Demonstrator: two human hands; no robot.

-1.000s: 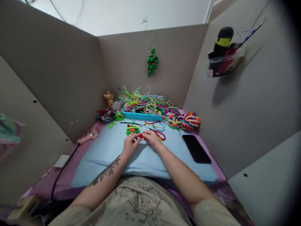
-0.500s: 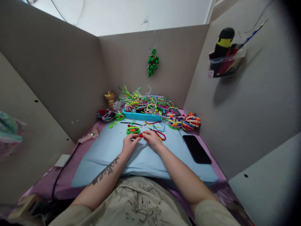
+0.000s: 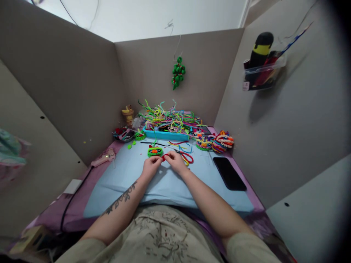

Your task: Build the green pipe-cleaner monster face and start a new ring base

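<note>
Between my two hands is a small red fuzzy piece, apparently pipe cleaner, its shape mostly covered by fingers. The fingers of my left hand pinch its left side. On its right side, my right hand grips it with thumb and fingertips. Just beyond my left hand sits a green fuzzy animal-face figure with an orange middle and red on top. Scissors with red handles lie beside my right hand, partly hidden by it.
A blue tray heaped with colourful pipe cleaners stands at the back. Finished-looking fuzzy figures sit at right, above a black phone. A pink glue gun and a dark bowl are at left.
My left hand has closed its fingers more tightly and turned slightly around the red piece. My right hand has shifted a little; the other things stay in place.
</note>
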